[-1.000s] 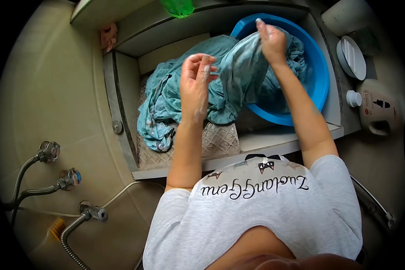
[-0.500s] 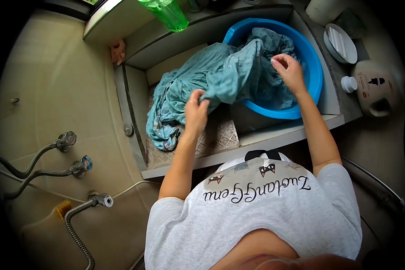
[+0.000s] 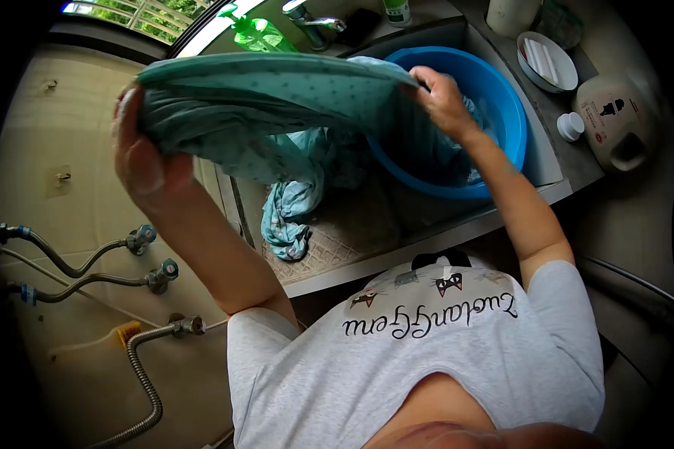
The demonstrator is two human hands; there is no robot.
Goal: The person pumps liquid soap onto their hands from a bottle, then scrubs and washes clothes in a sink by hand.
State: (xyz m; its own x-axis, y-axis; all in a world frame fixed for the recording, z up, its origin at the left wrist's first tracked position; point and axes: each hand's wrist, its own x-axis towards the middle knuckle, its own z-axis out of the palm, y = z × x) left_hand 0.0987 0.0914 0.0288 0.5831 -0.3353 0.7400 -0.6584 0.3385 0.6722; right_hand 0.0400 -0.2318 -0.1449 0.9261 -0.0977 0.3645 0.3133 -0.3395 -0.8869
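Note:
A wet-looking teal patterned cloth [image 3: 277, 86] is stretched between my two hands above the sink. My left hand [image 3: 146, 153], raised high on the left and slightly blurred, grips one end of its edge. At the other end, my right hand [image 3: 442, 101] pinches the cloth over the blue basin [image 3: 511, 120]. Folds hang down from the stretched edge. One bunched end rests on the patterned sink floor [image 3: 337, 243], while another part lies inside the basin, where some suds or water show. Whether the cloth is a garment or a bed sheet cannot be made out.
Behind the cloth stand a green pump bottle [image 3: 258, 36] and a faucet [image 3: 314, 22]. To the right are a white bowl [image 3: 528, 71] with white sticks, a white cap [image 3: 571, 126] and a detergent jug [image 3: 614, 123]. Valves with hoses [image 3: 157, 277] line the left wall.
My left hand has risen up and left, lifting and spreading the cloth. My right hand, previously apart above the basin, has moved up and left and now grips the cloth's edge.

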